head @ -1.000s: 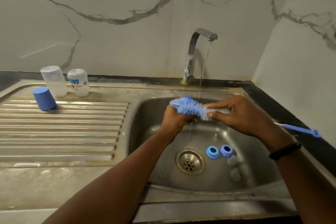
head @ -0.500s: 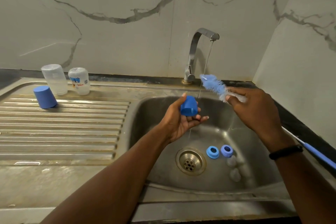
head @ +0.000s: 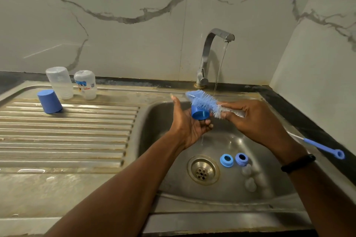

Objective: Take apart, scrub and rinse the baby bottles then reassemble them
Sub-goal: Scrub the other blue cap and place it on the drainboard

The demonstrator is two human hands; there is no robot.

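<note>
Over the sink basin my left hand (head: pixel 189 123) holds a blue bottle cap (head: pixel 200 114) in its curled fingers. My right hand (head: pixel 254 121) grips the blue bottle brush (head: pixel 204 103) just behind its bristles, and the bristles lie against the cap's top. The brush's long handle (head: pixel 323 148) sticks out to the right. Two clear bottle bodies (head: pixel 59 82) (head: pixel 85 84) stand upside down at the back of the drainboard, with another blue cap (head: pixel 49 101) beside them. Two blue collar rings (head: pixel 227 160) (head: pixel 241 158) and clear teats (head: pixel 250 183) lie on the basin floor.
The tap (head: pixel 213 52) runs a thin stream into the steel sink (head: pixel 158 121), just behind my hands. The drain (head: pixel 202 170) is in the middle of the basin. A ribbed drainboard (head: pixel 67 134) spreads to the left. Marble walls close in behind and on the right.
The brush lifted away from the cap towards the tap, then came back down onto it. My left hand turned the cap and kept hold of it.
</note>
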